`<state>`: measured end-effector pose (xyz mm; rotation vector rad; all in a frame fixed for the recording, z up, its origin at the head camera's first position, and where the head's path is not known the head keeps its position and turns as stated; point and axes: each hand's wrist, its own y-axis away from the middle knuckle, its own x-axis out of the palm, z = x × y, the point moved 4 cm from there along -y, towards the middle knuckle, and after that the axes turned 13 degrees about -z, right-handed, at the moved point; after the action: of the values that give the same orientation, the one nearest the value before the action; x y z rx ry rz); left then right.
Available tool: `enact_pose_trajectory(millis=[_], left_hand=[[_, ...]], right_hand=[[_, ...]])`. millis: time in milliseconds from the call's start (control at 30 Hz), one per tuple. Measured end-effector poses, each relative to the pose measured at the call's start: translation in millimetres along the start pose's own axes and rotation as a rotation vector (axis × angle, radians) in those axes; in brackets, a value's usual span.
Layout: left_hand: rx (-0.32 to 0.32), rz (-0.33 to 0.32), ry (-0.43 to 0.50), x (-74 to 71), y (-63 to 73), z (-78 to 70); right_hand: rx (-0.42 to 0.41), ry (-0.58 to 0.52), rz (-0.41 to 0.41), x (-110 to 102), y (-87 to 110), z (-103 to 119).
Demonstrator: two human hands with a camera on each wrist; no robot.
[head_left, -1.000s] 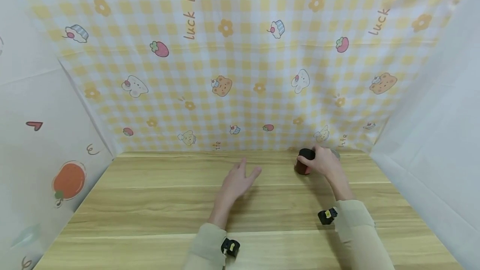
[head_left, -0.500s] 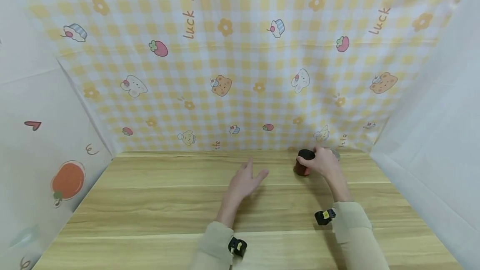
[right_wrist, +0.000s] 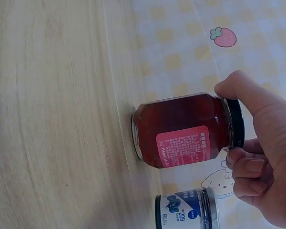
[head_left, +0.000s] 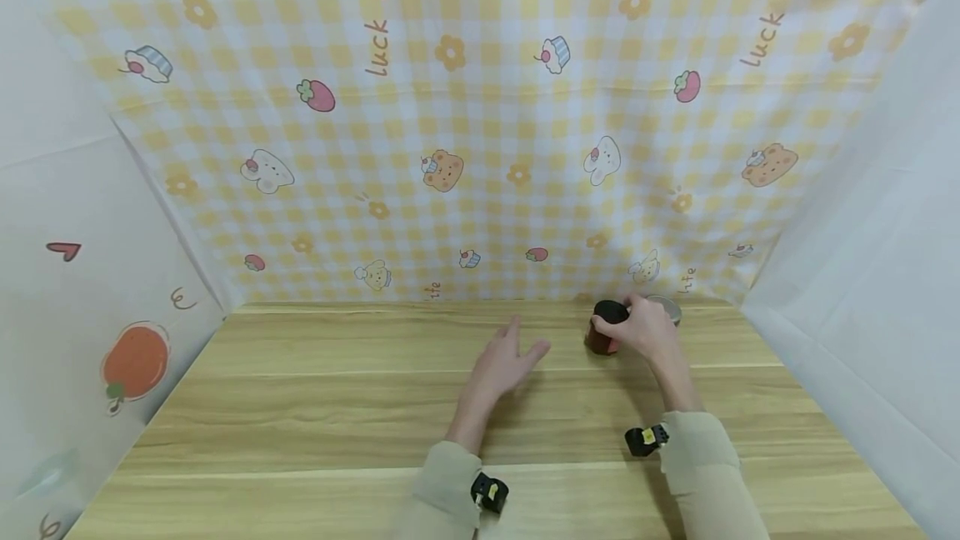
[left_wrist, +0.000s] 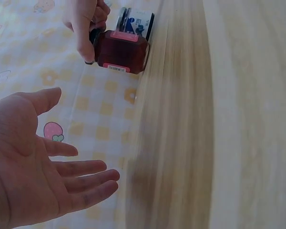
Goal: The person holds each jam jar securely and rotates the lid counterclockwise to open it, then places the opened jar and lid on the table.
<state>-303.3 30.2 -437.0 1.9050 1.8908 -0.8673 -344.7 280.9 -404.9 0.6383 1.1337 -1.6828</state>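
Observation:
My right hand (head_left: 649,328) grips a jam jar (right_wrist: 174,117) by its black lid (right_wrist: 236,123), thumb on one side and curled fingers on the other. Dark red contents show through the glass, and a pink-red label (right_wrist: 183,146) faces the right wrist camera. The jar stands upright at the back right of the table. Just to its right is a second jar (right_wrist: 178,210) with a silver lid and a white and blue label picturing blueberries; in the head view my right hand partly hides it. My left hand (head_left: 498,363) hovers left of the jars, fingers spread, holding nothing.
The wooden table (head_left: 300,407) runs back to a yellow-checked cloth (head_left: 480,148) hanging behind the jars. White sheeting (head_left: 885,290) closes off the right side, and a printed white sheet (head_left: 90,290) the left.
My left hand has moved right, nearer the jars. The jam jar in my right hand has shifted slightly left and toward me, uncovering more of the silver-lidded jar.

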Motion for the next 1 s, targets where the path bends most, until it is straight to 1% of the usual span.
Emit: enact_pose_trajectory(millis=[300, 567, 833, 1000], left_hand=[[-0.013, 0.018, 0.028, 12.4, -2.6, -3.3], [-0.012, 0.035, 0.063, 22.5, -3.2, -9.6], [0.0, 0.047, 0.062, 34.1, -5.7, -14.3], [-0.001, 0.056, 0.074, 38.9, -7.0, -18.0]], right_hand=[[-0.007, -0.014, -0.009, 1.8, 1.8, 2.9], [-0.022, -0.015, -0.024, 4.6, 3.4, 1.9], [-0.031, -0.021, -0.043, 8.2, 4.6, 1.6], [-0.047, -0.027, -0.055, 9.1, 5.1, 1.8]])
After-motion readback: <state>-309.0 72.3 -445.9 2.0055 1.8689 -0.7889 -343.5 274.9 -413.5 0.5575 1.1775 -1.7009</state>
